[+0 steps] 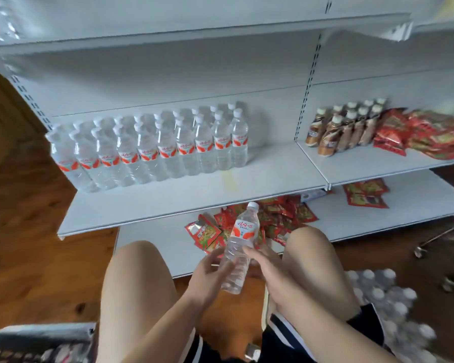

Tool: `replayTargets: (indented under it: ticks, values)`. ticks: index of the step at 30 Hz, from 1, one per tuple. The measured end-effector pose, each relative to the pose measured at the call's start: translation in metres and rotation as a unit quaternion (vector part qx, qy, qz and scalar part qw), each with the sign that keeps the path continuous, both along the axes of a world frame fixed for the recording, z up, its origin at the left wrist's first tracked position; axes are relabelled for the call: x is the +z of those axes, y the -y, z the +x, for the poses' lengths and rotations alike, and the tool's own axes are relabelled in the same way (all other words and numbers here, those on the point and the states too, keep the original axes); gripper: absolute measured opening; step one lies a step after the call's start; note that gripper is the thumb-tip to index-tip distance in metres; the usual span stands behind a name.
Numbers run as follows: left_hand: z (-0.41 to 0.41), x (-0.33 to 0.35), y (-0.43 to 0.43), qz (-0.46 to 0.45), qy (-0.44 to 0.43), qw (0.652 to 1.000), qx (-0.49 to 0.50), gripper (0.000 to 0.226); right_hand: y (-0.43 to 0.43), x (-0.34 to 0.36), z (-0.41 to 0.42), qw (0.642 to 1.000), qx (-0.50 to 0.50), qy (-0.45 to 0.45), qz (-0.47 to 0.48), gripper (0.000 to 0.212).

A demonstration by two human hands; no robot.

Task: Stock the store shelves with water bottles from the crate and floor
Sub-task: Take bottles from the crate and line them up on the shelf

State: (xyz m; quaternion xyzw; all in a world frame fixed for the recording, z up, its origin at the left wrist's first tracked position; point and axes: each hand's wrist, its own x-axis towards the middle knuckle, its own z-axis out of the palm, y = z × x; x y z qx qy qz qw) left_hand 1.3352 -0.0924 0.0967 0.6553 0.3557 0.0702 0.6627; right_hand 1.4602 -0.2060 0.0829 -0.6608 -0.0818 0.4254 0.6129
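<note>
I hold one clear water bottle [240, 244] with a red-and-white label upright between my knees, in front of the shelves. My left hand [210, 273] curls round its lower left side. My right hand [266, 265] grips its right side at mid height. Two rows of matching water bottles [152, 145] stand on the left half of the middle shelf [194, 197]. A shrink-wrapped pack of water bottles [385, 305] lies on the floor to my right. A dark crate [37, 341] shows at the bottom left corner, blurred.
Brown drink bottles [344, 129] and red snack packets [430, 134] fill the middle shelf's right section. More red packets [260, 224] are scattered on the bottom shelf [152, 247]. An upper shelf [194, 32] juts out overhead. The floor is brown wood.
</note>
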Motion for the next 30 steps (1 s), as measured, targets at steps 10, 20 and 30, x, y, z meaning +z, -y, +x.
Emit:
replayTargets:
  ticks: [10, 20, 30]
  values:
    - [0.039, -0.022, -0.017, 0.143, -0.012, 0.984, -0.109, 0.043, 0.008, -0.005, 0.033, 0.999, 0.019, 0.002, -0.038, 0.045]
    - [0.137, 0.007, -0.057, 0.358, 0.095, 0.92, -0.128, 0.081, -0.047, 0.013, 0.123, 0.992, -0.053, 0.111, 0.032, 0.074]
    - [0.207, -0.035, -0.158, 0.429, -0.089, 0.887, -0.145, 0.061, -0.087, 0.007, 0.245, 0.92, -0.092, 0.38, -0.03, 0.079]
